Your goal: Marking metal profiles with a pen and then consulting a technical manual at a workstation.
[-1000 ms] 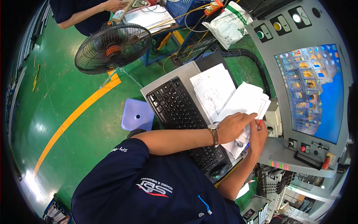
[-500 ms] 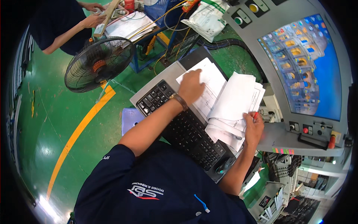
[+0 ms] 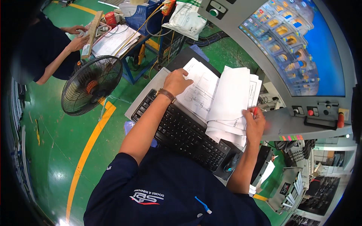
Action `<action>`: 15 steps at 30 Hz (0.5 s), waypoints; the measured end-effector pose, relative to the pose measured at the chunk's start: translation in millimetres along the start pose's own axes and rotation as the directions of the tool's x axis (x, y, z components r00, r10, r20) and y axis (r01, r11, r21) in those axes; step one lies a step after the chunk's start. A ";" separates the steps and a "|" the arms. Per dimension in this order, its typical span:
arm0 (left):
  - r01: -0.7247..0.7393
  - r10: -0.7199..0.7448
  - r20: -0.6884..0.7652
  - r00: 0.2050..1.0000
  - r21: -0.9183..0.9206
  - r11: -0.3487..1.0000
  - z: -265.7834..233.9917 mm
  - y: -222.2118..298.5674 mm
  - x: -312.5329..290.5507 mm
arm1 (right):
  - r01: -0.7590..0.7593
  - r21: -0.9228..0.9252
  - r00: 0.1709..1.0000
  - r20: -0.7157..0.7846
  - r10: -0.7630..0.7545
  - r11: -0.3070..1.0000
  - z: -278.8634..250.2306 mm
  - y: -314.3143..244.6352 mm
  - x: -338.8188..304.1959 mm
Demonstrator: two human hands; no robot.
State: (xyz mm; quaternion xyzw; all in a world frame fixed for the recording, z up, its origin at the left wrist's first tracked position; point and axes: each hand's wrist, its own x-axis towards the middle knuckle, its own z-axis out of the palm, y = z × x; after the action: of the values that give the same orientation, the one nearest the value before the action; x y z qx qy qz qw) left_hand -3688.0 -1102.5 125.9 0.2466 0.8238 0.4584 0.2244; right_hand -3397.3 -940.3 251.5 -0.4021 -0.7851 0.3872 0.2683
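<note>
A stack of printed drawing sheets (image 3: 200,94) lies on the machine's console, with its upper pages (image 3: 230,94) folded over to the right. My left hand (image 3: 177,82) rests at the left edge of the flat sheet, thumb and forefinger apart. At the right side of the folded pages, my right hand (image 3: 255,126) closes round a slim red pen (image 3: 255,110), its fingertips touching the paper's edge. Below the papers lies a black keyboard (image 3: 184,133), passing under my left forearm. A dark computer mouse (image 3: 230,164) sits beside my right forearm.
A lit monitor (image 3: 298,49) and a button panel (image 3: 316,112) stand to the right. At the left is a black fan (image 3: 91,86); beyond it a co-worker's hands (image 3: 78,39) are at a cluttered bench with papers (image 3: 113,42) and a blue crate (image 3: 141,17).
My left hand has drawn back from the middle of the sheet to its left edge, uncovering more of the drawing. My right hand keeps its hold on the pen. The view has shifted.
</note>
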 end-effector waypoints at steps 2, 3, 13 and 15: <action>-0.036 0.037 -0.043 0.998 0.012 0.999 4.1 1.0 -2.0 | 0.003 -0.028 1.000 0.004 -0.003 1.000 -1.7 -2.3 -0.3; -0.052 0.053 -0.030 0.998 0.022 0.998 8.1 -0.4 -2.9 | -0.004 -0.020 1.000 -0.016 0.004 1.000 -2.3 -3.4 -1.3; -0.314 0.317 0.060 0.947 -0.053 0.948 26.0 22.2 -49.7 | -0.009 -0.001 1.000 0.010 0.009 1.000 1.3 3.6 -3.3; -0.378 0.379 -0.026 0.925 -0.150 0.913 41.1 52.7 -70.7 | -0.007 -0.034 1.000 0.015 0.007 0.999 -0.5 2.2 -5.6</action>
State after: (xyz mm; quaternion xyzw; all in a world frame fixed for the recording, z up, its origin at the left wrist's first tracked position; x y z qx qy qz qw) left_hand -3598.0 -1095.2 162.0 0.3844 0.7226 0.5543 0.1512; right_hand -3393.0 -944.0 249.4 -0.4065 -0.7922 0.3777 0.2542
